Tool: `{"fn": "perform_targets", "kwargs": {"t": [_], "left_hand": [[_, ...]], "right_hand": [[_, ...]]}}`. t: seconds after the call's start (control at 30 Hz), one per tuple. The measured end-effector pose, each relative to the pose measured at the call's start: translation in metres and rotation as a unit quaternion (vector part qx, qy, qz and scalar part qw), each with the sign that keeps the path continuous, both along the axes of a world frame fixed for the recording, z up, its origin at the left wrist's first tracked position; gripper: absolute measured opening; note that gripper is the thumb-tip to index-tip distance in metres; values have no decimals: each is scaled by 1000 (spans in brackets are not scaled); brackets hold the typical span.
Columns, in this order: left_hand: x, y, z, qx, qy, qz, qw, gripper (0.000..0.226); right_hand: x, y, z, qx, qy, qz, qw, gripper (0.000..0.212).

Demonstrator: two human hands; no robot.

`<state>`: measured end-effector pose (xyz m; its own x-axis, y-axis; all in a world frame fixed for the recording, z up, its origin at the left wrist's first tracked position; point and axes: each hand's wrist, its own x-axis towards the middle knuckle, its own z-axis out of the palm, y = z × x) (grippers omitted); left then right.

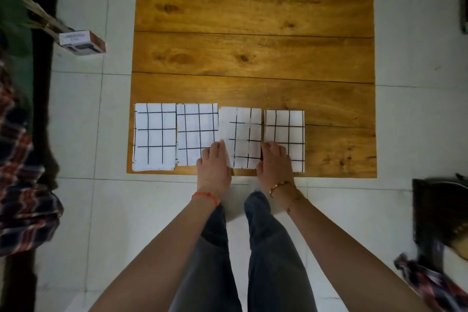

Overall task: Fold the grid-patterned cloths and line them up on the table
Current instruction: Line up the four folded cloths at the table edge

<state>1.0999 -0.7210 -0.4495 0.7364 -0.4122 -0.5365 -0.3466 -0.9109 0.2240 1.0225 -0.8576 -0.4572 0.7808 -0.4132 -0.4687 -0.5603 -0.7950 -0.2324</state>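
Observation:
Several folded white cloths with a black grid lie side by side along the near edge of the wooden table (253,58). From the left they are the first cloth (155,134), the second cloth (196,129), the third cloth (244,129) and the fourth cloth (285,126). My left hand (214,164) lies at the near-left corner of the third cloth, fingers on the seam with the second cloth. My right hand (274,162) lies at the third cloth's near-right corner, over the edge of the fourth. Whether either hand pinches the cloth is hidden.
Bare wood lies right of the fourth cloth and across the far part of the table. A small box (82,42) sits on the tiled floor at the left. Plaid fabric (22,185) lies at the left, more plaid fabric (430,284) at the lower right.

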Motion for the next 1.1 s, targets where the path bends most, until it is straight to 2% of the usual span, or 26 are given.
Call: {"fn": "perform_targets", "kwargs": {"t": [0.17,0.37,0.5,0.73,0.97,1.1], "left_hand": [[12,18,4,-27,-6,-7,1000,65],[46,58,11,-8,-37,41,998,64],[67,83,6,15,-27,49,998,66],[72,92,0,-33,14,26,999,66],[77,108,-2,-53,4,31,998,64],[92,132,1,-29,-33,61,997,64]], "right_hand": [[9,12,7,-8,-20,-45,999,55],[51,53,12,32,-45,15,998,54],[75,80,8,27,-20,24,999,56],[82,92,2,5,24,25,999,55],[88,101,9,-18,0,3,1000,51],[103,126,12,7,-20,51,998,52]]}}
